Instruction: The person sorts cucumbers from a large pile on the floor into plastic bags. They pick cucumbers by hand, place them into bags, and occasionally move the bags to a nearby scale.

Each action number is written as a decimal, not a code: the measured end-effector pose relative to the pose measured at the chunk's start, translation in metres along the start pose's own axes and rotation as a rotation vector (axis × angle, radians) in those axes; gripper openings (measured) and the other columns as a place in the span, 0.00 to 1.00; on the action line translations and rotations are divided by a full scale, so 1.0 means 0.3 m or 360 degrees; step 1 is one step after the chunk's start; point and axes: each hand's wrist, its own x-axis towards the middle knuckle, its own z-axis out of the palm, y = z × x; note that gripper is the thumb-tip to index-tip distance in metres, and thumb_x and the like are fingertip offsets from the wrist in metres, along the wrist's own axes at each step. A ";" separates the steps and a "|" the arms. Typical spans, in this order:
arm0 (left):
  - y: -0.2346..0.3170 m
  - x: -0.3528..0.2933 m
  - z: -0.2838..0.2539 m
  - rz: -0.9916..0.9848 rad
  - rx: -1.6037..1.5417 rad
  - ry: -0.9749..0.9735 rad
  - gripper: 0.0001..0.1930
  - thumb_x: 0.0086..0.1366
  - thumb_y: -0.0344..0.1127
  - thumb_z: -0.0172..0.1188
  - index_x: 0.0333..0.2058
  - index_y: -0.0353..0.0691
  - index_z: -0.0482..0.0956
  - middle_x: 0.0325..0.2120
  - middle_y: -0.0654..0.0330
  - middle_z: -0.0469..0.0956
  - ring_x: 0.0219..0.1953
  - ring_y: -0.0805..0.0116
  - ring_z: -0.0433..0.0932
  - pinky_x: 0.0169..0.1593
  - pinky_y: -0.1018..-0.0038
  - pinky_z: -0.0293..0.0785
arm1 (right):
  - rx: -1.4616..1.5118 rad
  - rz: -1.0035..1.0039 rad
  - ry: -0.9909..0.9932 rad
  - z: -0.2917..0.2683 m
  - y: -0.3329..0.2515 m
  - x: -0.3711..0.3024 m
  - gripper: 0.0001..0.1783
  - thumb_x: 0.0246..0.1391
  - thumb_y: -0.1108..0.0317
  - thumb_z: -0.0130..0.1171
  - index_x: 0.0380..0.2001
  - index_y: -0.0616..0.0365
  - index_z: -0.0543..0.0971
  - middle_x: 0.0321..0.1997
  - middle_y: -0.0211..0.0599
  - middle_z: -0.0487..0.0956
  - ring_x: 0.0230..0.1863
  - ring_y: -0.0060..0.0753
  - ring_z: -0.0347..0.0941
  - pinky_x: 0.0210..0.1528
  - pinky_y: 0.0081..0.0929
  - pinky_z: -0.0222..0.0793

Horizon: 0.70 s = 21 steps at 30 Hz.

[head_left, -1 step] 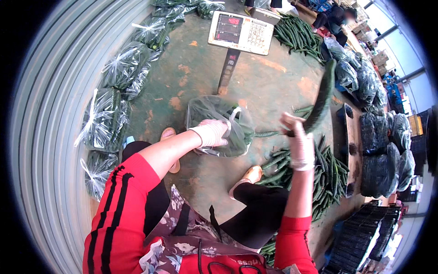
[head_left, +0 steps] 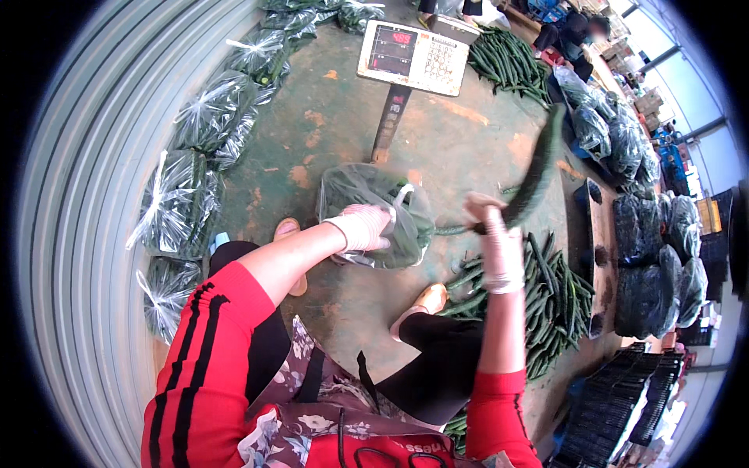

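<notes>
My left hand, in a pale glove, is closed on the near left rim of a clear plastic bag. Green cucumbers show through the bag, which sits at the foot of the scale's post. To its right, my gloved right hand grips a long, dark green cucumber near its lower end. This cucumber points up and away, bowed and slightly blurred. Another thin green cucumber shows between the bag and my right hand; its far end is hidden. Below and beside my right forearm lies a heap of loose cucumbers.
A digital scale head stands on a post ahead. Filled, tied bags line the corrugated wall at left. Another cucumber pile lies at the far right, near a seated person. Wrapped bundles and black crates stand right.
My right hand has moved a little to the left, carrying the cucumber toward the bag. My left hand stays on the bag.
</notes>
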 end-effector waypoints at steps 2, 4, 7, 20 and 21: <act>0.038 0.020 -0.008 -0.0017 0.0033 -0.0088 0.25 0.55 0.47 0.61 0.44 0.32 0.73 0.41 0.45 0.76 0.44 0.48 0.76 0.48 0.61 0.73 | -0.0022 0.0124 0.0133 0.168 0.090 -0.027 0.18 0.56 0.63 0.60 0.47 0.59 0.77 0.41 0.25 0.77 0.38 0.16 0.70 0.42 0.19 0.67; 0.044 0.008 -0.006 0.0007 -0.0032 -0.0113 0.26 0.53 0.48 0.61 0.45 0.34 0.74 0.42 0.45 0.76 0.45 0.48 0.76 0.49 0.61 0.72 | 0.0117 0.0122 0.0087 0.279 0.152 -0.019 0.15 0.55 0.68 0.59 0.46 0.57 0.76 0.37 0.23 0.76 0.33 0.14 0.67 0.37 0.17 0.65; 0.051 0.067 0.026 0.0151 -0.0217 -0.0073 0.26 0.52 0.49 0.60 0.45 0.37 0.75 0.41 0.46 0.77 0.45 0.48 0.76 0.48 0.61 0.72 | 0.0189 0.0022 0.0014 0.319 0.265 0.042 0.08 0.52 0.71 0.61 0.36 0.56 0.76 0.29 0.21 0.74 0.29 0.14 0.66 0.32 0.16 0.64; -0.333 -0.188 -0.249 -0.0393 -0.1126 0.0290 0.21 0.63 0.52 0.53 0.29 0.36 0.77 0.20 0.59 0.77 0.24 0.70 0.75 0.36 0.73 0.71 | -0.1597 -0.0095 0.0436 -0.305 0.170 0.118 0.21 0.44 0.67 0.62 0.45 0.55 0.77 0.36 0.44 0.80 0.36 0.37 0.77 0.40 0.28 0.71; -0.307 -0.203 -0.252 -0.0400 -0.1064 0.0219 0.22 0.63 0.52 0.53 0.29 0.35 0.76 0.20 0.58 0.78 0.25 0.69 0.75 0.37 0.72 0.71 | -0.1515 -0.0143 0.0310 -0.297 0.158 0.114 0.21 0.44 0.68 0.61 0.45 0.55 0.77 0.37 0.44 0.80 0.37 0.37 0.77 0.41 0.28 0.71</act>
